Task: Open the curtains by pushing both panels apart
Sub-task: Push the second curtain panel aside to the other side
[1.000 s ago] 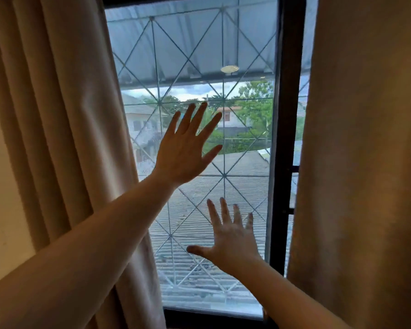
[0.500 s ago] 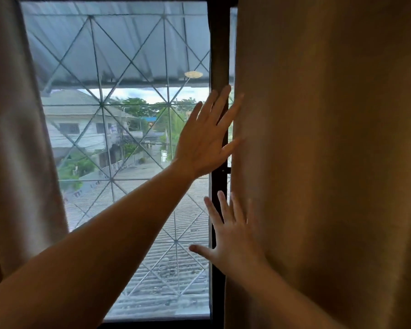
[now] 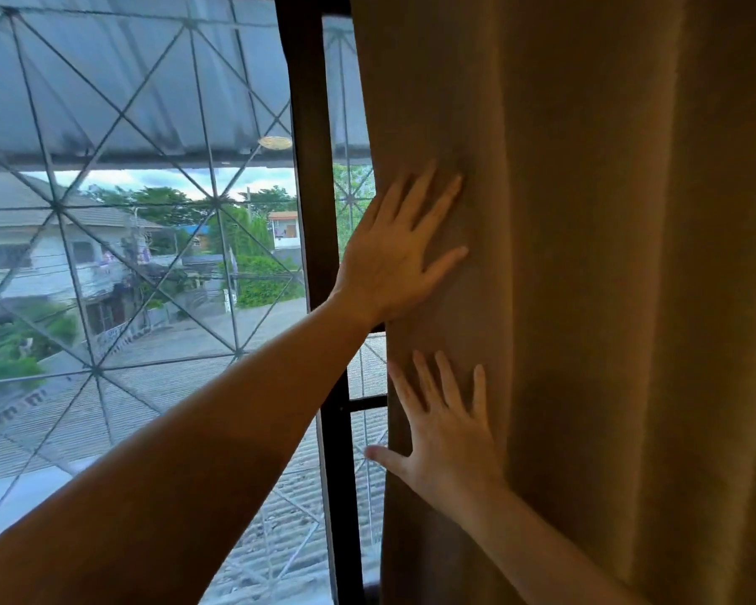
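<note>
The right-hand curtain panel point(image 3: 585, 299) is pressed by two flat, open hands at its inner edge, beside the dark window frame point(image 3: 311, 211). The left hand point(image 3: 393, 259) is laid higher on the fabric, fingers spread; the right hand point(image 3: 446, 443) is laid below it, thumb out past the edge. Nothing is gripped by either. The left-hand panel is out of view. The step in hand is judged to be the pushing of this panel; a sideways push to the right is called for next.
</note>
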A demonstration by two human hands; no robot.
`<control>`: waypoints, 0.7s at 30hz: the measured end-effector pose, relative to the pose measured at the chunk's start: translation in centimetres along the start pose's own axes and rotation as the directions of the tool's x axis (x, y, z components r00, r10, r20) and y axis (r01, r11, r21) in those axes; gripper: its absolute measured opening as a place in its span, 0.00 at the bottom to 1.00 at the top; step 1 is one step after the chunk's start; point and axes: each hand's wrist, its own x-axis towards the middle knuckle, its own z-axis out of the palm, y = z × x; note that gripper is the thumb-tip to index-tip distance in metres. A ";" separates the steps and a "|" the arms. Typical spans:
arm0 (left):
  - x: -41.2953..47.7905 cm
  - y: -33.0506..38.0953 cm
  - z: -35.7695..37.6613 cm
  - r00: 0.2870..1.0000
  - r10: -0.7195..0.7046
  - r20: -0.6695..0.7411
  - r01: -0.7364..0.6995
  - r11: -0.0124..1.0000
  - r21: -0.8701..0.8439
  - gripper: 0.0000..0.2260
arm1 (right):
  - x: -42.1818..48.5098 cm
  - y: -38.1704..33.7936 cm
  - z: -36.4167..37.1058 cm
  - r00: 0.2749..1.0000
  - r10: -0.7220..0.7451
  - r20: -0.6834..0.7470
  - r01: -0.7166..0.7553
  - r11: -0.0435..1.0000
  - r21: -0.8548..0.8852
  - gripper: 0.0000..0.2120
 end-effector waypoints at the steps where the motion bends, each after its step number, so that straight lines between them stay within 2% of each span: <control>1: 0.3 0.0 0.5 1.000 -0.003 -0.009 0.003 1.000 -0.021 0.34 | 0.2 0.4 0.1 1.000 0.007 -0.007 -0.007 1.000 -0.008 0.50; 9: 2.0 0.6 3.4 0.997 0.050 -0.062 -0.054 0.996 -0.065 0.35 | 1.5 2.9 1.1 0.997 0.077 -0.027 -0.078 0.996 -0.033 0.50; 14: 3.2 1.4 5.4 0.998 0.022 -0.067 -0.026 0.998 -0.059 0.37 | 1.7 5.0 1.5 0.993 0.108 -0.040 -0.110 0.993 -0.038 0.50; 21: 4.8 4.0 7.6 0.995 0.035 -0.089 -0.034 0.999 0.008 0.37 | 1.4 8.9 1.7 0.993 0.119 -0.019 -0.120 0.990 -0.077 0.50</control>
